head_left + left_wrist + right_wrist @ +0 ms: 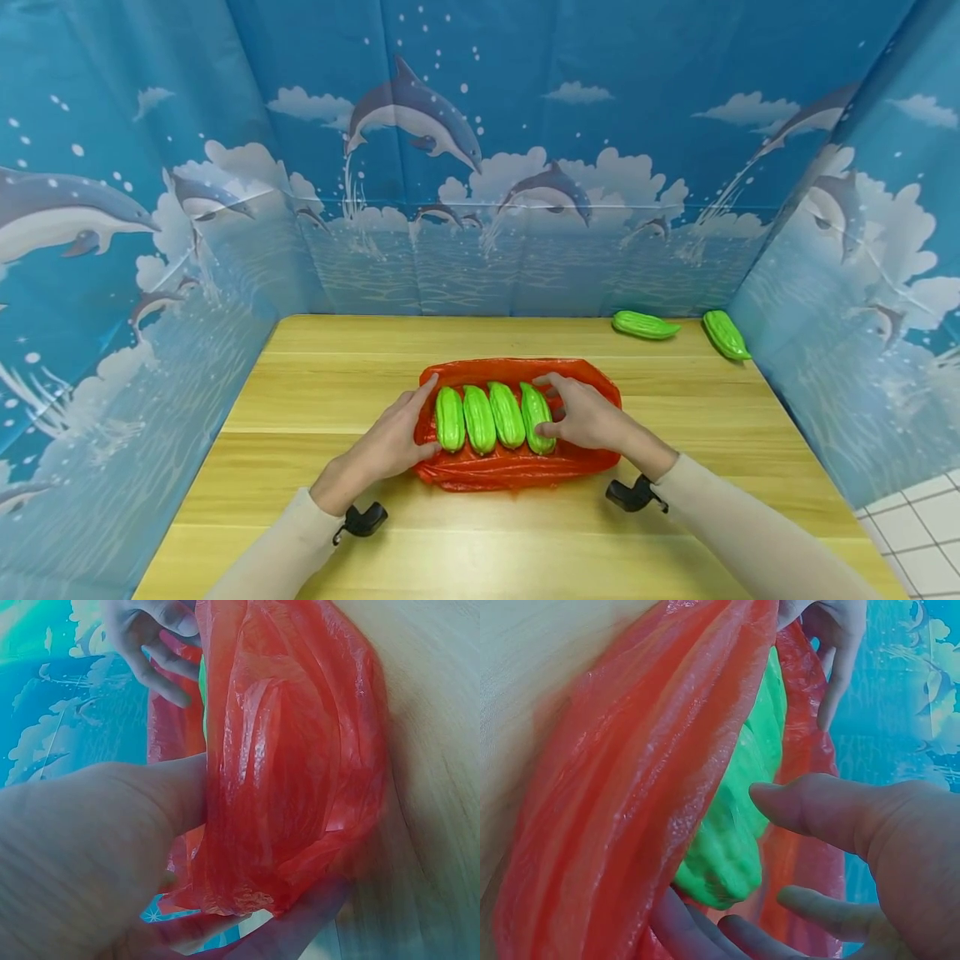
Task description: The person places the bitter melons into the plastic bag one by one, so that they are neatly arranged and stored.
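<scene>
Gourds (507,416), glossy, ridged and tapered, within crinkled red plastic (510,472).

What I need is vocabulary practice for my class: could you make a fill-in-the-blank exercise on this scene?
The plastic bag is coloured ____.
In it lie ____ green vegetables.
Two more vegetables lie near the far ____ corner of the table.
The backdrop shows leaping ____.

Missing words: red; four; right; dolphins.

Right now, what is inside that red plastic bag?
Four green vegetable-shaped pieces lie side by side inside the red bag. The right hand covers part of the rightmost one; their undersides and the bag's bottom beneath are hidden.
</scene>
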The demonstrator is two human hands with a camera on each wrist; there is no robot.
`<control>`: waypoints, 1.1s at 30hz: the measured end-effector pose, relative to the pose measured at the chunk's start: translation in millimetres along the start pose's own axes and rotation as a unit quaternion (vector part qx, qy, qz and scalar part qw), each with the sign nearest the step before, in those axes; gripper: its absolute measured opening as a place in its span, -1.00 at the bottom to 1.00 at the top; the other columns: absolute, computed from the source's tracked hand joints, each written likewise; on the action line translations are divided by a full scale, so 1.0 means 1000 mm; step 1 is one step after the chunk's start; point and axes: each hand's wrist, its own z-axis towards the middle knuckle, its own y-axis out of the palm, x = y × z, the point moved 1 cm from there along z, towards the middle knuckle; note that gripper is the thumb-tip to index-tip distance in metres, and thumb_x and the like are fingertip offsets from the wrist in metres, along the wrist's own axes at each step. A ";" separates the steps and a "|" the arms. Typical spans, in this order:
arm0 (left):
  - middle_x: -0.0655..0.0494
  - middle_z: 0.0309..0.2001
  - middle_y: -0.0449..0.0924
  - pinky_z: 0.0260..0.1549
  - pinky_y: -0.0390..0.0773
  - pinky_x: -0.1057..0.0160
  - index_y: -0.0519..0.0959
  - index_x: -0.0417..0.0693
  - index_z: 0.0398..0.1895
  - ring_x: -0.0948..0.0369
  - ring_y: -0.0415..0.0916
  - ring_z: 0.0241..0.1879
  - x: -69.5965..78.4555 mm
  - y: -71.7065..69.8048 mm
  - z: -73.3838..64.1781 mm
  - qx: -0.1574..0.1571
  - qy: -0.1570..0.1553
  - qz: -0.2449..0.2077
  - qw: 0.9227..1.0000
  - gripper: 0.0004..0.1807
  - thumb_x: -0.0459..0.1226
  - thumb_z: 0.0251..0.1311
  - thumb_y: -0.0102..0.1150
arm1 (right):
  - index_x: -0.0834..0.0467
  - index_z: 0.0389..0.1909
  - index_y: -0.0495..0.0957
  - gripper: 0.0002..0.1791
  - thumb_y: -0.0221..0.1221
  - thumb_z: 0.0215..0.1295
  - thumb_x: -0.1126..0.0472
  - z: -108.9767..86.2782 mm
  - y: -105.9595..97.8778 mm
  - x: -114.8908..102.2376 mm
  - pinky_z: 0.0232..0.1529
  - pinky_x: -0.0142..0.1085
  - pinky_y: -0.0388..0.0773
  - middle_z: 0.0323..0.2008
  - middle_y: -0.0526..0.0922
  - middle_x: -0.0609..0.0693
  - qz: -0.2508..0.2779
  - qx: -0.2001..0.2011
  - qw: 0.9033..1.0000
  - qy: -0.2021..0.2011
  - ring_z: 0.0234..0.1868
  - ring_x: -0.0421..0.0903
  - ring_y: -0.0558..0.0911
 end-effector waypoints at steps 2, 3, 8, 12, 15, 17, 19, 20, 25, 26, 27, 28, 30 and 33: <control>-0.39 0.79 0.29 0.63 0.54 -0.42 0.00 0.11 0.99 -0.40 0.38 0.72 -0.001 0.000 0.000 -0.001 -0.001 -0.002 1.000 0.27 -0.22 0.43 0.68 | 0.25 0.66 0.47 -0.11 0.64 0.44 0.10 -0.001 0.000 0.001 0.19 0.10 0.86 0.40 0.73 0.30 -0.001 0.002 1.000 -0.002 0.22 0.22 0.83; -0.40 0.80 0.27 0.63 0.54 -0.42 0.00 0.10 0.99 -0.40 0.36 0.73 -0.001 0.000 0.000 -0.002 -0.001 -0.003 1.000 0.27 -0.22 0.43 0.67 | 0.24 0.66 0.47 -0.11 0.64 0.44 0.10 -0.001 -0.001 0.001 0.19 0.09 0.86 0.41 0.73 0.30 -0.001 0.002 1.000 -0.002 0.22 0.22 0.83; -0.38 0.80 0.27 0.64 0.54 -0.41 0.00 0.08 0.99 -0.38 0.38 0.73 -0.001 0.000 0.000 -0.001 -0.005 -0.011 1.000 0.27 -0.23 0.41 0.68 | 0.24 0.67 0.47 -0.13 0.62 0.47 0.13 -0.003 -0.003 0.001 0.22 0.11 0.87 0.44 0.70 0.32 0.006 0.000 1.000 -0.002 0.23 0.24 0.83; -0.38 0.78 0.31 0.63 0.56 -0.39 0.01 0.07 0.99 -0.37 0.41 0.71 -0.001 -0.001 0.000 -0.001 -0.006 -0.010 1.000 0.27 -0.24 0.40 0.68 | 0.25 0.66 0.47 -0.17 0.59 0.50 0.14 -0.005 -0.006 0.000 0.24 0.14 0.86 0.45 0.70 0.33 0.008 0.003 1.000 -0.008 0.26 0.27 0.83; -0.37 0.76 0.34 0.63 0.56 -0.38 0.01 0.08 0.99 -0.37 0.42 0.70 -0.001 -0.002 0.000 -0.003 -0.006 -0.007 1.000 0.26 -0.23 0.41 0.68 | 0.25 0.66 0.49 -0.19 0.58 0.51 0.14 -0.007 -0.008 0.000 0.25 0.14 0.86 0.45 0.70 0.33 0.007 0.010 1.000 -0.014 0.30 0.29 0.81; -0.37 0.75 0.36 0.62 0.57 -0.39 0.02 0.06 0.99 -0.37 0.44 0.68 -0.002 -0.002 0.001 -0.003 -0.004 -0.005 1.000 0.26 -0.24 0.41 0.68 | 0.26 0.66 0.49 -0.20 0.57 0.52 0.15 -0.008 -0.011 0.000 0.24 0.13 0.87 0.48 0.68 0.34 0.012 0.013 1.000 -0.015 0.30 0.30 0.81; -0.37 0.76 0.35 0.63 0.55 -0.39 0.02 0.07 0.99 -0.37 0.42 0.69 -0.002 -0.002 0.001 -0.007 -0.006 -0.006 1.000 0.25 -0.24 0.42 0.67 | 0.26 0.66 0.49 -0.20 0.56 0.53 0.16 -0.010 -0.013 0.000 0.22 0.11 0.89 0.50 0.66 0.35 0.022 0.013 1.000 -0.019 0.30 0.32 0.82; -0.37 0.75 0.35 0.62 0.56 -0.39 0.02 0.06 0.99 -0.37 0.42 0.69 -0.003 -0.002 0.002 -0.008 -0.005 -0.005 1.000 0.25 -0.25 0.42 0.67 | 0.26 0.66 0.49 -0.21 0.56 0.54 0.16 -0.010 -0.014 0.000 0.22 0.10 0.89 0.51 0.66 0.34 0.024 0.014 0.999 -0.020 0.30 0.32 0.82; -0.37 0.74 0.38 0.60 0.59 -0.38 0.03 0.05 0.98 -0.36 0.46 0.67 -0.004 -0.002 0.003 -0.008 -0.004 0.001 1.000 0.26 -0.26 0.40 0.68 | 0.28 0.66 0.50 -0.25 0.52 0.59 0.16 -0.011 -0.021 0.000 0.24 0.10 0.89 0.52 0.65 0.34 0.032 0.011 0.999 -0.040 0.30 0.34 0.81; -0.37 0.73 0.39 0.59 0.60 -0.38 0.03 0.03 0.98 -0.36 0.47 0.66 -0.004 -0.002 0.003 -0.007 -0.002 0.002 1.000 0.26 -0.26 0.40 0.69 | 0.29 0.65 0.50 -0.26 0.51 0.59 0.16 -0.012 -0.022 0.000 0.25 0.11 0.89 0.51 0.65 0.34 0.035 0.011 0.998 -0.041 0.31 0.35 0.80; -0.36 0.74 0.38 0.60 0.60 -0.37 0.03 0.04 0.98 -0.35 0.47 0.66 -0.004 -0.002 0.003 -0.008 -0.003 0.002 1.000 0.26 -0.26 0.40 0.69 | 0.30 0.65 0.49 -0.26 0.51 0.60 0.17 -0.012 -0.024 0.000 0.25 0.12 0.89 0.52 0.64 0.36 0.041 0.009 0.998 -0.044 0.31 0.37 0.81; -0.36 0.74 0.38 0.60 0.60 -0.37 0.03 0.03 0.98 -0.35 0.47 0.66 -0.004 -0.002 0.003 -0.007 -0.001 0.004 1.000 0.26 -0.26 0.40 0.69 | 0.30 0.65 0.49 -0.26 0.50 0.61 0.16 -0.012 -0.026 0.001 0.25 0.13 0.89 0.53 0.63 0.37 0.045 0.009 0.998 -0.043 0.32 0.38 0.80; -0.36 0.74 0.38 0.59 0.60 -0.36 0.03 0.01 0.98 -0.35 0.47 0.66 -0.004 -0.002 0.004 -0.006 0.001 0.004 1.000 0.26 -0.27 0.40 0.69 | 0.29 0.66 0.49 -0.27 0.49 0.62 0.14 -0.013 -0.030 0.001 0.27 0.14 0.88 0.53 0.63 0.37 0.050 0.010 0.998 -0.042 0.33 0.39 0.80; -0.34 0.75 0.38 0.61 0.59 -0.34 0.01 0.03 0.98 -0.32 0.47 0.67 -0.005 -0.002 0.005 -0.007 0.000 0.003 1.000 0.26 -0.27 0.42 0.67 | 0.26 0.66 0.50 -0.28 0.48 0.63 0.11 -0.014 -0.036 0.002 0.26 0.15 0.89 0.54 0.63 0.35 0.047 0.021 0.998 -0.040 0.33 0.37 0.81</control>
